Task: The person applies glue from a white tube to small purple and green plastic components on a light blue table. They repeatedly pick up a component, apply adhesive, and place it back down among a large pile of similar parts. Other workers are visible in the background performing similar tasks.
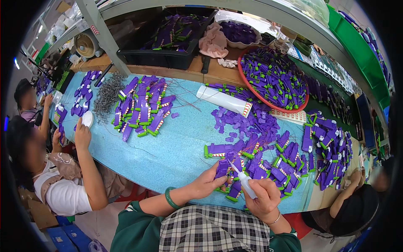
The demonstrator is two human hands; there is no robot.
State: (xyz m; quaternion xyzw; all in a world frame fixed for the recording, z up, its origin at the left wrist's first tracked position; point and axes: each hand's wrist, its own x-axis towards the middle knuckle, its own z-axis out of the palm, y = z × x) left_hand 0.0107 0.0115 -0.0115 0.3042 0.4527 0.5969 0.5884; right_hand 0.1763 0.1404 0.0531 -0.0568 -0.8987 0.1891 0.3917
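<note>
My left hand [205, 183], a green bangle on its wrist, is closed on a small purple plastic piece [222, 169] at the table's near edge. In my right hand [264, 199] is a white squeeze bottle [246, 184] with a thin nozzle, tilted so its tip points at that purple piece. Whether the tip touches it, I cannot tell. Around and beyond both hands lies a heap of purple parts with green ends and red-and-white striped edges [289, 168]. Small flat purple pieces [247, 122] are scattered just behind it.
A red basket [308, 103] of purple-green parts stands at the back right, near a white tube-like roll [222, 100]. More purple parts [145, 105] and tangled dark wire [108, 96] lie to the left. Co-workers sit at both sides. A metal shelf post [105, 38] rises behind.
</note>
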